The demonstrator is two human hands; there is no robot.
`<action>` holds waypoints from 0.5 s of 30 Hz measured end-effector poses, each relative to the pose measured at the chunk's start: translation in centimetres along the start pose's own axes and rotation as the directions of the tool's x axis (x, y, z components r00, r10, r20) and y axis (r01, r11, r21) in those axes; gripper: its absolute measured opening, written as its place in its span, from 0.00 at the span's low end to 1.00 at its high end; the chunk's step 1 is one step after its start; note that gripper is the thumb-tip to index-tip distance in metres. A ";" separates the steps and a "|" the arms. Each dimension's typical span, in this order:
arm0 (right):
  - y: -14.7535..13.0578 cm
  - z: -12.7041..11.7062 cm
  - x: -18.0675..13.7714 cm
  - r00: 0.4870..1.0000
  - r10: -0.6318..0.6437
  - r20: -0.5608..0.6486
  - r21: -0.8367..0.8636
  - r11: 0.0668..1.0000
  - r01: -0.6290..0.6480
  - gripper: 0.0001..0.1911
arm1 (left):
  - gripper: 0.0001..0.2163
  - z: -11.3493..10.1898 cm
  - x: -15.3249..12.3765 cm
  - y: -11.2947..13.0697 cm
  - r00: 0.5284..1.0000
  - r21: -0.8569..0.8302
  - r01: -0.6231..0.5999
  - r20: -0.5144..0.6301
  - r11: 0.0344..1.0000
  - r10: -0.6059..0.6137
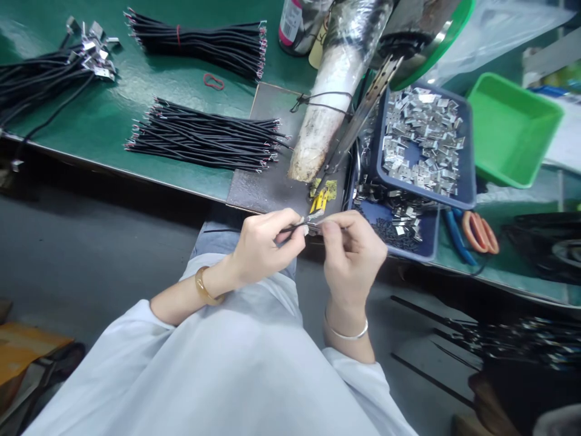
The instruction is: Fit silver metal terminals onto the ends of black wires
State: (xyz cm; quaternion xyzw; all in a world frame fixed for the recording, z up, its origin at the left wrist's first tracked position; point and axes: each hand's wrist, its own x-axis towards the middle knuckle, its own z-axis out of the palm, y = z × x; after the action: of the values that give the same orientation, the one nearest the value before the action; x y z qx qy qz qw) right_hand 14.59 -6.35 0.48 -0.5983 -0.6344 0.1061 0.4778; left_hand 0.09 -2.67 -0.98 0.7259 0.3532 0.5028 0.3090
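Observation:
My left hand [270, 239] is closed in a pinch on a thin black cable [222, 230], whose tail sticks out to the left. The fingertips of my right hand [351, 248] pinch close by at the cable's end, where a small silvery piece [313, 225] shows; exactly what they grip is hidden. Just beyond the fingers is the yellow part [320, 198] of a bench tool. A loose bundle of black cables [204, 134] with stripped ends lies ahead on the left.
A blue tray of metal terminals [422, 136] overlaps a lower blue tray [429, 242]. A green bin [515, 130] and orange-and-blue-handled pliers [479, 233] are to the right. A plastic-wrapped post [324, 103] leans over the bench. More cable bundles [204, 45] lie behind. A person's head [521, 393] shows lower right.

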 end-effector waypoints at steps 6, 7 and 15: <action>0.5 -0.2 -0.2 0.976 -0.193 -0.101 -0.066 0.980 0.187 0.08 | 0.09 -0.3 0.2 0.1 0.982 -0.155 0.188 0.059 0.970 -0.181; 0.5 -0.2 -0.3 0.972 -0.219 -0.080 -0.076 0.974 0.213 0.09 | 0.09 -0.3 0.2 0.1 0.983 -0.165 0.181 0.062 0.970 -0.173; 0.5 -0.2 -0.6 1.000 0.008 0.005 0.083 0.997 -0.009 0.05 | 0.09 -0.1 0.2 0.1 0.993 -0.138 0.102 0.071 0.985 -0.093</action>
State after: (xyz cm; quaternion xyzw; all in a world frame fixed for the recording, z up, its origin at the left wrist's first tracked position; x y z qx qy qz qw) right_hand 15.00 -6.81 -0.04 -0.5804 -0.6281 0.1358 0.5001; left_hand 0.04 -2.54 -0.81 0.7000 0.3414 0.4872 0.3950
